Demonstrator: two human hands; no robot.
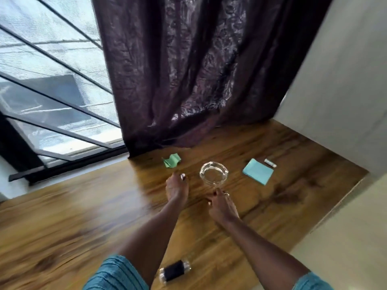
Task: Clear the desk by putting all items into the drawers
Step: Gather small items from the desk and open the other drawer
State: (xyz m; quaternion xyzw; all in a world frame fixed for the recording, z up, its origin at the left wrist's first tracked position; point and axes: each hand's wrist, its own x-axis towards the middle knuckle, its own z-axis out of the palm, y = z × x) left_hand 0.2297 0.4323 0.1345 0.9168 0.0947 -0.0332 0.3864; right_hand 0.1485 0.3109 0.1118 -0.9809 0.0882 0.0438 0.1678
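On the wooden desk (83,216) sits a clear glass ashtray (213,173). My right hand (221,203) is just in front of it, fingertips near its front rim, holding nothing. My left hand (177,187) hovers to the ashtray's left, fingers loosely curled and empty. A crumpled green paper (171,160) lies beyond the left hand. A light blue pad of notes (258,171) lies right of the ashtray, with a small white tube (270,163) behind it. A spool of black thread (174,271) lies near the desk's front edge, between my forearms. No drawer is in view.
A dark purple curtain (188,80) hangs onto the desk's back edge. A window with black bars (52,91) is at the left. A pale wall (345,101) bounds the desk's right side.
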